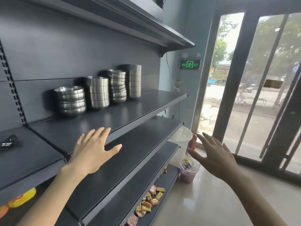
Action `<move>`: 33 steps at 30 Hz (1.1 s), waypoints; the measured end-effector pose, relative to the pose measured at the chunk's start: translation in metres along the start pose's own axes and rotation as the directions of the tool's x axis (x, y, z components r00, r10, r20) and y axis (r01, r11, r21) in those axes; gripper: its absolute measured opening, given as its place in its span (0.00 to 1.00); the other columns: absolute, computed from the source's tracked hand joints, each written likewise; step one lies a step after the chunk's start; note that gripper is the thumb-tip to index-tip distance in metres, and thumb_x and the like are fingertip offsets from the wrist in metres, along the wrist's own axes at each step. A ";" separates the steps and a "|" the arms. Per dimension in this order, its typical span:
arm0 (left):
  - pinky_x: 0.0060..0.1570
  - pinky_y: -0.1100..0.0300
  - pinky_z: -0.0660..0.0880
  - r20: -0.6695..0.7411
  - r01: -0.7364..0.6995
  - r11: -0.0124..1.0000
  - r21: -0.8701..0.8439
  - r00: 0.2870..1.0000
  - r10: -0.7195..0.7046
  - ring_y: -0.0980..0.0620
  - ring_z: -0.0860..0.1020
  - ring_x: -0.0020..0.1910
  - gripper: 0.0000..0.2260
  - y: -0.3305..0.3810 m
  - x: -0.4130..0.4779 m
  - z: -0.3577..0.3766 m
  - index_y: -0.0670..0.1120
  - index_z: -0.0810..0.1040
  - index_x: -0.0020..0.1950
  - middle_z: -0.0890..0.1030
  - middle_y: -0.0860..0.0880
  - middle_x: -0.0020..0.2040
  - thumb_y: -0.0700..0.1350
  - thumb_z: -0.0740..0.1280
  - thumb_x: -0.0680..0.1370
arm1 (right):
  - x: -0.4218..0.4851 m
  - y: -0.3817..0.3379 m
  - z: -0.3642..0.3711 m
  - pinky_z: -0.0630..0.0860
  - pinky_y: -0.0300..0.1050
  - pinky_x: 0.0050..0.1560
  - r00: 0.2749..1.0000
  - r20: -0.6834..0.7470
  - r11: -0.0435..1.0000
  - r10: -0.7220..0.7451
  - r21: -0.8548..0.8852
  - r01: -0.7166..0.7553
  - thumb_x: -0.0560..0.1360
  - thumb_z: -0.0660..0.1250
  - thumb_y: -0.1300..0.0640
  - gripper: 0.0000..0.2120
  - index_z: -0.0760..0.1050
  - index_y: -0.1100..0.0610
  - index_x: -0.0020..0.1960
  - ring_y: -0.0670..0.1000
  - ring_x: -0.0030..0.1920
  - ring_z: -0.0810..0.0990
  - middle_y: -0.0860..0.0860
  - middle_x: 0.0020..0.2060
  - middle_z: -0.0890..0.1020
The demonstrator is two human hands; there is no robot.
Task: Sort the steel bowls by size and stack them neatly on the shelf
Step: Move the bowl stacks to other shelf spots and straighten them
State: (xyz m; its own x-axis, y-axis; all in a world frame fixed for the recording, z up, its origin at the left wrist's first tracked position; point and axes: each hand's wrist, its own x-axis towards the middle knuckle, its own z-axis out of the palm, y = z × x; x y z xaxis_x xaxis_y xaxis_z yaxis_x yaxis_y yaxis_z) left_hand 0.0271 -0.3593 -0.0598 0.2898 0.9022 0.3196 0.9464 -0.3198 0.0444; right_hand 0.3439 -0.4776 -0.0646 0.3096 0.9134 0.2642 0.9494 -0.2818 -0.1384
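Several stacks of steel bowls stand in a row at the back of a dark shelf. The leftmost stack of wide rounded bowls is lowest. Beside it is a stack of straight-sided bowls, then a taller stack of rounded bowls, then the tallest stack of straight-sided bowls. My left hand is spread flat, fingers straight, over the shelf's front edge, well short of the bowls. My right hand hangs in the air to the right of the shelves, fingers spread, holding nothing.
More dark shelves run above and below. Wrapped sweets lie on the lowest shelf. A black item lies on the left shelf section. A white bucket, a red extinguisher and a small bin stand on the floor by glass doors.
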 end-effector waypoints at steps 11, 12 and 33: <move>0.73 0.50 0.58 -0.037 0.154 0.988 0.008 0.987 -0.154 0.51 0.58 0.76 0.34 -0.040 0.096 0.020 0.50 0.54 0.78 0.58 0.54 0.77 0.67 0.51 0.78 | 0.154 -0.049 0.060 0.56 0.59 0.73 0.985 -0.084 0.982 -0.151 0.106 0.159 0.66 0.38 0.21 0.46 0.52 0.45 0.77 0.52 0.76 0.56 0.46 0.77 0.56; 0.73 0.50 0.58 -0.050 0.168 0.986 0.009 0.985 -0.168 0.51 0.58 0.76 0.34 -0.044 0.102 0.021 0.50 0.54 0.78 0.59 0.54 0.77 0.67 0.51 0.77 | 0.164 -0.057 0.061 0.56 0.58 0.73 0.981 -0.095 0.977 -0.168 0.114 0.178 0.67 0.38 0.21 0.46 0.52 0.45 0.77 0.52 0.76 0.56 0.46 0.77 0.56; 0.67 0.53 0.63 -0.208 0.720 0.689 0.090 0.690 -0.693 0.52 0.60 0.75 0.34 -0.119 0.118 0.003 0.53 0.54 0.78 0.58 0.57 0.77 0.68 0.49 0.76 | 0.355 -0.209 0.114 0.55 0.53 0.75 0.778 -0.103 0.718 -0.620 0.325 0.615 0.70 0.48 0.29 0.40 0.55 0.47 0.77 0.48 0.76 0.55 0.44 0.76 0.58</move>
State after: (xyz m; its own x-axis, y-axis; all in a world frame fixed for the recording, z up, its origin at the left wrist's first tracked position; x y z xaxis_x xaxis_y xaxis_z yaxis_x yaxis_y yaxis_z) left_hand -0.0505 -0.2139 -0.0304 -0.4860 0.7837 0.3867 0.8731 0.4551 0.1749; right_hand 0.2495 -0.0609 -0.0504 -0.3424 0.8549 0.3898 0.8554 0.4553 -0.2470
